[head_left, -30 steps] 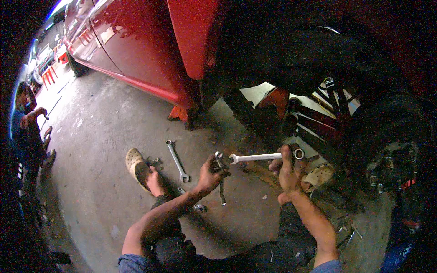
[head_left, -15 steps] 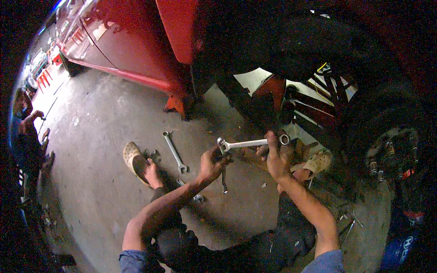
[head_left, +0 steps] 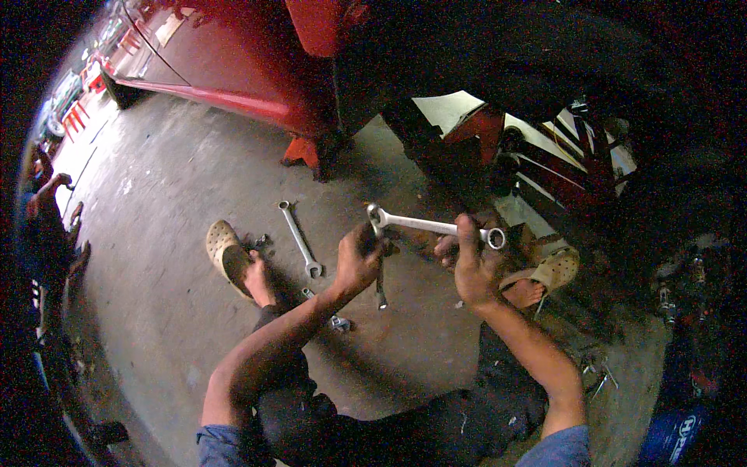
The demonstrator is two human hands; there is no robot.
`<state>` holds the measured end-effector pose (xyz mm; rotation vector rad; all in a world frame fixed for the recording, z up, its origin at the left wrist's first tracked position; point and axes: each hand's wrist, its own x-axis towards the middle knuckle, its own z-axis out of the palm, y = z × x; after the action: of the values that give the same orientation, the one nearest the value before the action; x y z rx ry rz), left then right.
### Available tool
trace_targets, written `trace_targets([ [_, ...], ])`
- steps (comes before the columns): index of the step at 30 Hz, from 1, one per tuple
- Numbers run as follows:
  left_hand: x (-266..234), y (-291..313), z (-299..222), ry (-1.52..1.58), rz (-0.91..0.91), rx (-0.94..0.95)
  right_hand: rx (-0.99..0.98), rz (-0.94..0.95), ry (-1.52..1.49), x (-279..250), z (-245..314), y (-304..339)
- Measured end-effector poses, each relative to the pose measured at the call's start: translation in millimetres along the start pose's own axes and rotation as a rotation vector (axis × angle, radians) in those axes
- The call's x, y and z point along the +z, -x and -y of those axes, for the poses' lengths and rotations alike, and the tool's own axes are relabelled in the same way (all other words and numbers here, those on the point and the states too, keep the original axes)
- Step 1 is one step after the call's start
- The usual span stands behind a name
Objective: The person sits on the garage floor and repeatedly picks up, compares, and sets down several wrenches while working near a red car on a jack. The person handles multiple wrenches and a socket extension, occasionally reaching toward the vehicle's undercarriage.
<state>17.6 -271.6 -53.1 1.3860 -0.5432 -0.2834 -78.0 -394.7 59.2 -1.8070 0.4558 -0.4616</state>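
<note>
My right hand (head_left: 476,268) is closed around the ring-end half of a silver combination wrench (head_left: 420,224), its thumb along the shaft. The wrench's open end meets the top of a slim metal part (head_left: 376,221), which my left hand (head_left: 360,261) grips with closed fingers. A dark rod-like length (head_left: 380,289) shows below that hand; whether it belongs to the held part I cannot tell. Both hands are in front of me, above the floor between my feet. The fingers hide most of what the left hand holds.
Another combination wrench (head_left: 299,240) lies on the concrete floor, with more tools (head_left: 336,320) nearer me. A red car (head_left: 233,70) stands ahead on a red jack stand (head_left: 305,154). Tools (head_left: 597,377) lie at right, beside a blue container (head_left: 675,440). A person (head_left: 50,202) is at far left.
The view has shifted a little, so the floor and car sit higher in it. The wrench now slopes, its open end farther from me than its ring end. Both hands keep their holds.
</note>
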Motion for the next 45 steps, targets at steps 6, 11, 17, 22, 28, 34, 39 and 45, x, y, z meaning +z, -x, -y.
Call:
trace_targets([
  [6,-8,-2,-4,-0.085,-0.138,-0.004,-0.214,0.213,0.018,10,-14,-4],
  [11,-8,2,-13,-0.194,0.092,0.121,-0.092,0.330,-0.189,4,-27,-5],
  [17,-5,5,-24,-0.089,0.268,-0.163,-0.166,0.389,0.011,-19,-36,-11],
  [22,-7,10,-21,-0.417,0.409,-0.277,-0.127,0.402,0.024,-21,-40,-6],
  [28,-2,26,-39,-0.289,0.389,-0.081,-0.215,0.305,-0.160,-26,-41,11],
  [34,-3,49,-88,-0.076,0.260,-0.249,-0.100,0.400,-0.406,-24,-27,5],
  [39,-6,69,-105,-0.083,0.256,-0.133,-0.131,0.435,-0.366,-25,-21,18],
  [45,-1,69,-95,-0.067,0.194,0.058,-0.225,0.532,-0.325,-27,-5,37],
])
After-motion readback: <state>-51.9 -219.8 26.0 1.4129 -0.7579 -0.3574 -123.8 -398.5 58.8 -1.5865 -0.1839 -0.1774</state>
